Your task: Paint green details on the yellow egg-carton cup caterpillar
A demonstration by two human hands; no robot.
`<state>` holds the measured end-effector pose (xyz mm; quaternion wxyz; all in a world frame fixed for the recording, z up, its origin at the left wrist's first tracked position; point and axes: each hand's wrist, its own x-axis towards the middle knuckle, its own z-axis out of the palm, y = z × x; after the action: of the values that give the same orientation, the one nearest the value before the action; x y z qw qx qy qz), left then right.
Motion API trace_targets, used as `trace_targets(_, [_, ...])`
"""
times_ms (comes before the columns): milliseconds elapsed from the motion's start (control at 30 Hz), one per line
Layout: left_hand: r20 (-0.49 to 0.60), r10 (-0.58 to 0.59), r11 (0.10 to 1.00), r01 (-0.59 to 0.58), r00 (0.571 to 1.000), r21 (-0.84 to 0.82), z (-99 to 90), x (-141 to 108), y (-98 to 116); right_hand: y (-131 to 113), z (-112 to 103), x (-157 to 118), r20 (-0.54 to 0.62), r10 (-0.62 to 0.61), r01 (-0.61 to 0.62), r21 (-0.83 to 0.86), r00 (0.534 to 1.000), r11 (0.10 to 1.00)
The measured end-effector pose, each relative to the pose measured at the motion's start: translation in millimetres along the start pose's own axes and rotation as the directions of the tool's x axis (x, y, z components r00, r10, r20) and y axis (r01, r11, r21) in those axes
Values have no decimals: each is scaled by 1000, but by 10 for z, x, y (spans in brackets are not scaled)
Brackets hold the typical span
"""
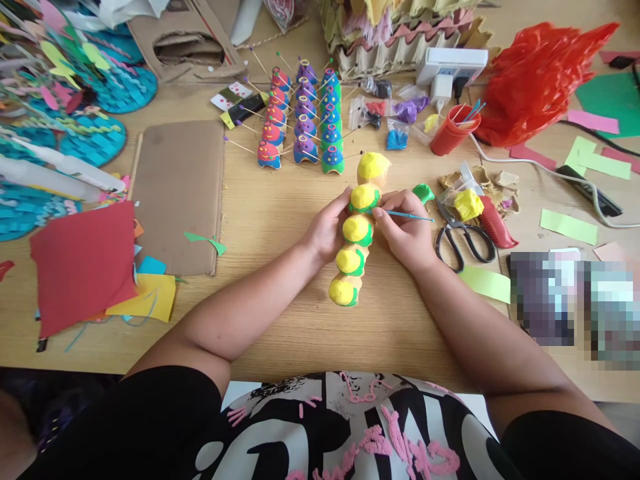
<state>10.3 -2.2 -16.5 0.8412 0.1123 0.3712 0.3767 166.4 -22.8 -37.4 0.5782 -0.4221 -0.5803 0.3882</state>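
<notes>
A strip of egg-carton bumps (357, 230) is held lengthwise above the table, its tops covered in yellow clay. Green clay runs along the right side of most bumps; the farthest one shows only yellow and bare carton. My left hand (327, 227) grips the strip from its left side. In my right hand (407, 230) is a thin blue modelling tool (411, 215), pinched between thumb and fingers, with its tip at the green clay on the second bump from the far end. A lump of green clay (423, 193) lies just beyond my right hand.
Three finished clay-covered carton strips (305, 117) with pins stand at the back. Scissors (461, 240), yellow clay (469, 205), a red cup (455, 130) and a red plastic bag (540, 87) are on the right. A cardboard sheet (177, 193) and red paper (85, 263) lie left.
</notes>
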Motion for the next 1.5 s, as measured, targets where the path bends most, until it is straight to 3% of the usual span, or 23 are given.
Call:
trace_targets(200, [30,9,1000,-10,1000,26,-23,23,-2,16,3,-1,-5,-56,55,-15,998,998])
trace_targets(433, [72,-42,999,41,997,8,-123,72,-17,-34,-39,7,30,-23,22,30,999,999])
trace_targets(767, [4,-10,1000,10,1000,-7,-78,52,8,2,-14,11,6,-12,12,8,1000,1000])
trace_targets(1100, [30,-78,997,78,997,-7,-111,10,38,-43,-30,14,52,72,-78,127,996,989])
trace_targets(1500, [30,-80,997,80,996,-12,-61,-12,77,-61,-9,22,30,84,-87,130,996,988])
